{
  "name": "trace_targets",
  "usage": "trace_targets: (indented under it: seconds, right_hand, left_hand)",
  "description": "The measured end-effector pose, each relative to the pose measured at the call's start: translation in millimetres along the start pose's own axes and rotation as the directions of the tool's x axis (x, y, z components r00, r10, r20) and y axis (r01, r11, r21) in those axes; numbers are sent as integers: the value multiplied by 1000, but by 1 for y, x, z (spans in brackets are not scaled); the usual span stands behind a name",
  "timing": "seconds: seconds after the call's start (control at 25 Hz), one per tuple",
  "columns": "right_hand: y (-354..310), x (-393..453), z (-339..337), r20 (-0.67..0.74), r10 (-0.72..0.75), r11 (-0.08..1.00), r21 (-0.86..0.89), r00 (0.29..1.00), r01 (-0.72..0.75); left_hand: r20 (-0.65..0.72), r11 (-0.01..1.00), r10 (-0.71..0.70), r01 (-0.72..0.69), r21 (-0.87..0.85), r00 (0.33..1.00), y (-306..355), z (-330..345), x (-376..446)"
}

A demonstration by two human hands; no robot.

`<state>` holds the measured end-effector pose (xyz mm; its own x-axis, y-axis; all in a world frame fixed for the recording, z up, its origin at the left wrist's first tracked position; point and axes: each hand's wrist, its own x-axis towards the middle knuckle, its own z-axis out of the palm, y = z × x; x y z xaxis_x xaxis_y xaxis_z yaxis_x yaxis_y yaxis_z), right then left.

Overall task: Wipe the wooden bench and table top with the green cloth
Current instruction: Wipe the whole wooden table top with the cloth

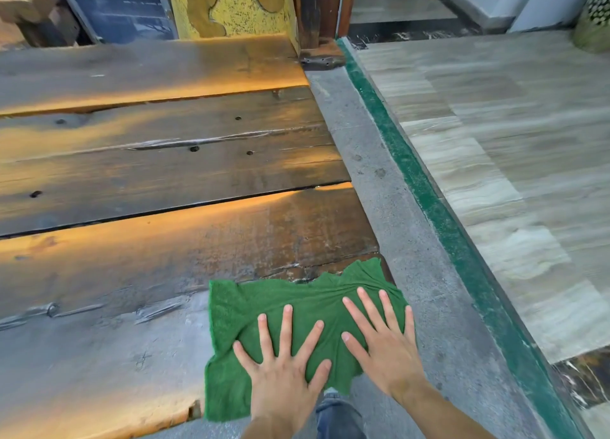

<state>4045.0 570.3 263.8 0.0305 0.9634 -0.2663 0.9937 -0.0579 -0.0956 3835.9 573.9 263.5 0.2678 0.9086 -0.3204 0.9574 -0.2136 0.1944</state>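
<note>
Green cloth (264,303) lies on wooden bench (132,240), pressed by both flat hands.

1 green cloth (264,309). 2 hands: left (280,382), right (388,356), each with 5 fingers spread flat, 10 total. Wooden desk (148,247): 3 wide planks in view, 2 dark gaps between them. 1 grey concrete curb (379,174), 1 green painted strip (425,187). 1 yellow pillar (231,6). 1 dark wooden post (317,9).
</note>
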Motion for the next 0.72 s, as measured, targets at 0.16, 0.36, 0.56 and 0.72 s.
trace_targets:
  seconds: [0.16,0.36,0.56,0.72]
  right_hand:
    - [3,66,-15,-6,-4,1000,11,1000,4]
    - [1,221,-57,-46,-83,993,82,995,87]
    - [-8,385,-102,-111,-88,988,114,990,100]
    - [-13,512,-131,-114,-53,984,163,992,71]
  left_hand:
    - [-36,1000,-25,25,-5,999,1,-22,67]
    - [-86,994,-93,97,46,992,-12,-62,201]
    - [-141,988,-133,142,56,981,-35,-122,359]
    - [-160,977,-199,208,38,967,-48,-169,476]
